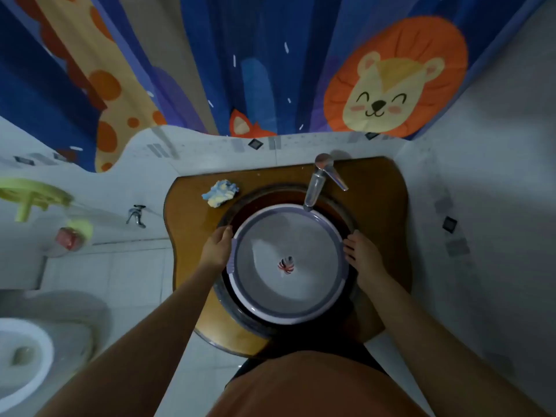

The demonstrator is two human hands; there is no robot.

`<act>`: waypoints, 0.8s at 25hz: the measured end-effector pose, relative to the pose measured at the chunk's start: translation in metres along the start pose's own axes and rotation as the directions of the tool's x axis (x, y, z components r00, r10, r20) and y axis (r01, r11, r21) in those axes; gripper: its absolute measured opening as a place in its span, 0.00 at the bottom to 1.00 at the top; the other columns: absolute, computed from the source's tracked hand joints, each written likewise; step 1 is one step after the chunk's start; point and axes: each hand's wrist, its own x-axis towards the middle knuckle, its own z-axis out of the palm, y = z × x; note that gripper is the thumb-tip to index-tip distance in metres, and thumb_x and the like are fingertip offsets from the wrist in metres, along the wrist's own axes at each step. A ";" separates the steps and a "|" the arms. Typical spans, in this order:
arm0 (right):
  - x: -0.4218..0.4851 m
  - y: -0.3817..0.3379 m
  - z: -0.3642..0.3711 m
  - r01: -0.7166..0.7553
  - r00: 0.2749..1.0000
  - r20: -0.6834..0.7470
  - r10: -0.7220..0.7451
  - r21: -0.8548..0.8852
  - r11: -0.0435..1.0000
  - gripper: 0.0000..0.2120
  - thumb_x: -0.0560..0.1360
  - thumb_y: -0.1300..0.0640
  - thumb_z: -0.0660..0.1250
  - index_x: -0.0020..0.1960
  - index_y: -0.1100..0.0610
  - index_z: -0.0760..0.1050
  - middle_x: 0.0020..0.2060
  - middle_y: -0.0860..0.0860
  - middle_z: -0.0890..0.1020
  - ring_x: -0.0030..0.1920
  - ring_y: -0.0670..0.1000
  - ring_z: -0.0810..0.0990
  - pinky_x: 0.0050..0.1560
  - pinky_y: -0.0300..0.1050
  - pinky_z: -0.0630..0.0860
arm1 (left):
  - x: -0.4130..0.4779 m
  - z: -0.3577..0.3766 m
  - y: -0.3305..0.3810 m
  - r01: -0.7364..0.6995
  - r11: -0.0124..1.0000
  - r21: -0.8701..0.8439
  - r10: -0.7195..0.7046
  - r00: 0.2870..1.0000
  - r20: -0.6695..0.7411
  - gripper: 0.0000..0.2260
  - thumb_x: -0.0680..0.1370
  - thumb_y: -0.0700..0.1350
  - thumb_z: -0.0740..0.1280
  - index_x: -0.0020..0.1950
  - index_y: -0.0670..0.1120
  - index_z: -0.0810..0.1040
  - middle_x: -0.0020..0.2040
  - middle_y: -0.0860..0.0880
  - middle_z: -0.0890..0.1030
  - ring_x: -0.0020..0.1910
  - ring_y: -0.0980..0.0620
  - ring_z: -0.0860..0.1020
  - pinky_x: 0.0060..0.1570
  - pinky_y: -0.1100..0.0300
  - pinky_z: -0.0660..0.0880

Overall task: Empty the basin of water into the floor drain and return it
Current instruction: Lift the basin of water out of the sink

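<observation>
A round grey-purple basin [261, 308] with a white rim sits inside the dark sink bowl [350, 216] of a brown counter. A small red-and-blue mark shows at the basin's bottom, and I cannot tell how much water it holds. My left hand [217, 246] grips the basin's left rim, fingers curled over the edge. My right hand [359, 254] rests against the right rim, fingers touching it. The floor drain is not in view.
A chrome faucet [316, 185] overhangs the basin's far edge. A blue-yellow sponge [220, 192] lies on the brown counter [382, 206]. A toilet [27, 356] stands at lower left. A cartoon shower curtain [270, 61] hangs behind. A wall tap [137, 215] and green shelf [33, 195] are left.
</observation>
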 end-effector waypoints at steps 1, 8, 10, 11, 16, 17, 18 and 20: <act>0.000 0.000 0.001 -0.016 1.000 0.007 0.016 -0.052 0.999 0.19 0.82 0.50 0.56 0.68 0.58 0.71 0.58 0.55 0.78 0.55 0.54 0.76 0.56 0.48 0.73 | 0.003 0.000 -0.001 0.025 1.000 0.015 -0.025 1.000 -0.011 0.20 0.83 0.52 0.55 0.71 0.45 0.71 0.70 0.42 0.74 0.68 0.42 0.71 0.67 0.49 0.68; 0.019 0.000 0.006 -0.100 0.994 0.017 0.107 -0.224 0.969 0.19 0.80 0.49 0.57 0.65 0.60 0.72 0.57 0.57 0.78 0.59 0.59 0.75 0.61 0.52 0.72 | 0.021 0.008 -0.006 0.190 0.980 0.063 -0.192 0.981 0.025 0.21 0.83 0.54 0.53 0.73 0.46 0.68 0.72 0.41 0.70 0.69 0.41 0.69 0.62 0.52 0.65; 0.027 0.002 0.009 -0.116 0.991 0.035 0.131 -0.273 0.955 0.17 0.80 0.49 0.57 0.62 0.56 0.74 0.57 0.55 0.78 0.57 0.59 0.76 0.61 0.53 0.73 | 0.027 0.012 -0.009 0.236 0.969 0.078 -0.240 0.970 0.034 0.22 0.83 0.54 0.53 0.74 0.46 0.68 0.72 0.42 0.70 0.70 0.40 0.69 0.63 0.50 0.66; 0.031 0.005 0.009 -0.121 0.989 0.041 0.140 -0.300 0.946 0.18 0.80 0.48 0.57 0.64 0.56 0.74 0.59 0.56 0.78 0.57 0.59 0.76 0.62 0.53 0.74 | 0.029 0.014 -0.012 0.257 0.962 0.097 -0.262 0.964 0.040 0.23 0.83 0.55 0.53 0.75 0.46 0.66 0.73 0.42 0.69 0.70 0.40 0.68 0.65 0.48 0.66; 0.050 0.015 0.014 -0.132 0.988 0.024 0.150 -0.354 0.926 0.25 0.79 0.47 0.57 0.72 0.57 0.66 0.65 0.58 0.75 0.60 0.60 0.75 0.63 0.56 0.73 | 0.042 0.021 -0.029 0.292 0.942 0.165 -0.307 0.949 0.069 0.24 0.83 0.55 0.53 0.73 0.42 0.66 0.71 0.37 0.70 0.67 0.36 0.70 0.66 0.42 0.67; 0.053 0.017 0.016 -0.135 0.988 0.018 0.152 -0.361 0.923 0.25 0.79 0.46 0.57 0.73 0.57 0.65 0.65 0.58 0.74 0.60 0.60 0.75 0.62 0.56 0.74 | 0.044 0.023 -0.032 0.294 0.940 0.174 -0.310 0.949 0.067 0.25 0.82 0.56 0.52 0.74 0.43 0.66 0.70 0.38 0.71 0.66 0.36 0.71 0.64 0.43 0.69; 0.054 0.018 0.018 -0.140 0.988 0.009 0.155 -0.379 0.915 0.26 0.79 0.46 0.56 0.74 0.56 0.64 0.65 0.58 0.74 0.58 0.60 0.75 0.59 0.54 0.74 | 0.045 0.025 -0.034 0.304 0.936 0.180 -0.319 0.946 0.064 0.25 0.82 0.57 0.52 0.74 0.45 0.66 0.70 0.39 0.71 0.65 0.37 0.71 0.62 0.44 0.70; 0.058 0.023 0.021 -0.139 0.989 -0.017 0.147 -0.438 0.888 0.27 0.79 0.46 0.55 0.76 0.54 0.60 0.66 0.58 0.72 0.55 0.59 0.74 0.54 0.53 0.74 | 0.048 0.029 -0.039 0.319 0.927 0.197 -0.333 0.942 0.044 0.25 0.82 0.59 0.52 0.76 0.48 0.64 0.69 0.41 0.72 0.62 0.37 0.73 0.57 0.46 0.71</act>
